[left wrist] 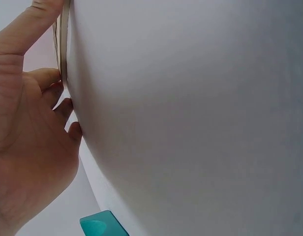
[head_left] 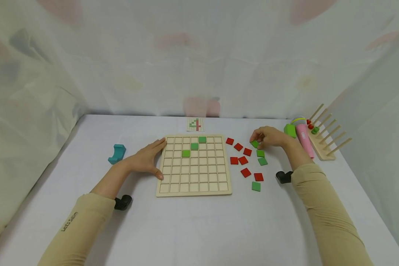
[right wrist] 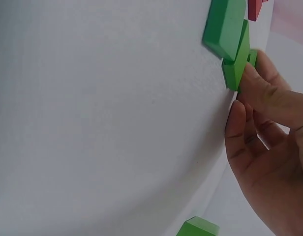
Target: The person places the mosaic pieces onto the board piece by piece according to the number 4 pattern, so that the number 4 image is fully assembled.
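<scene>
A wooden grid board (head_left: 199, 194) lies mid-table, with three green tiles (head_left: 186, 153) set in a diagonal of its squares. My left hand (head_left: 143, 159) spreads along the board's left edge, thumb and fingers touching it. To the right of the board, my right hand (head_left: 270, 136) pinches a green square tile (head_left: 254, 144) low over the table. In the right wrist view that tile (right wrist: 253, 57) is mostly hidden behind the thumb and a nearer green tile (right wrist: 236, 66). Below the right hand lie more loose green tiles (head_left: 262, 161), and several red tiles (head_left: 243, 160) are scattered beside the board.
Behind the board lies a small pattern card (head_left: 195, 125). A teal curved block (head_left: 117, 153) stands left of the left hand. At the right are a green block (head_left: 290, 130), a pink toy microphone (head_left: 304, 140) and a wooden peg stand (head_left: 326, 152).
</scene>
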`<action>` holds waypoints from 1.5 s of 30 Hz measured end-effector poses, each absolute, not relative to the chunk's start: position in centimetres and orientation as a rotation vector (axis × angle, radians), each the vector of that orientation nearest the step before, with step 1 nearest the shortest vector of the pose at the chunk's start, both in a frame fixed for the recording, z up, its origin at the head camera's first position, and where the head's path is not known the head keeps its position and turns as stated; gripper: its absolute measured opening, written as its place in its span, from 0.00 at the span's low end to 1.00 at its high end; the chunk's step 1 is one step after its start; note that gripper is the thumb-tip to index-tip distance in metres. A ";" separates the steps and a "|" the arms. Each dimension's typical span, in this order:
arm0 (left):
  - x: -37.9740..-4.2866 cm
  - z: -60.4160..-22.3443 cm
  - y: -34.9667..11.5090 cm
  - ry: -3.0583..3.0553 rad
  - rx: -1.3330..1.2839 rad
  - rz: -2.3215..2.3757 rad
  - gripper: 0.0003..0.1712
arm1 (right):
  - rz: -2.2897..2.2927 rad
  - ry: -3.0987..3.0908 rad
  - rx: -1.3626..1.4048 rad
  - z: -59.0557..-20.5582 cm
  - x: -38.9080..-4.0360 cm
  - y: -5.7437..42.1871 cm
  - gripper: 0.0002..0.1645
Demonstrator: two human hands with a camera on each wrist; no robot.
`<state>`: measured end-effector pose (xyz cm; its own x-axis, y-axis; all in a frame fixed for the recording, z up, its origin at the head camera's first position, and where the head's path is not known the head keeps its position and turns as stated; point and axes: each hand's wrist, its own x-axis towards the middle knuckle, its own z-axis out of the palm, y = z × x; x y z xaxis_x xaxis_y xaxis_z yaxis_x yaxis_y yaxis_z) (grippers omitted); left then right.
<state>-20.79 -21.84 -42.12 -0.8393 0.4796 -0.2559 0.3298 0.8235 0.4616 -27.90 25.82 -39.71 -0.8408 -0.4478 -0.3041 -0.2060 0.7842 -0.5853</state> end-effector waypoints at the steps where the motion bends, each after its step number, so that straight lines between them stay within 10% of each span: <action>1: -20.8 -42.1 -21.9 2.642 0.609 0.575 0.81 | -0.766 2.551 -0.481 -39.8 -27.9 25.8 0.14; 45: -20.7 -42.0 -21.6 2.643 0.619 0.574 0.81 | -1.062 2.644 -0.652 -36.7 -25.3 14.6 0.11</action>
<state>-20.71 -21.57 -42.03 -0.8373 0.4848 -0.2526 0.3364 0.8212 0.4609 -25.28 14.61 -36.66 -0.8779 -0.4775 -0.0355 -0.3203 0.6407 -0.6978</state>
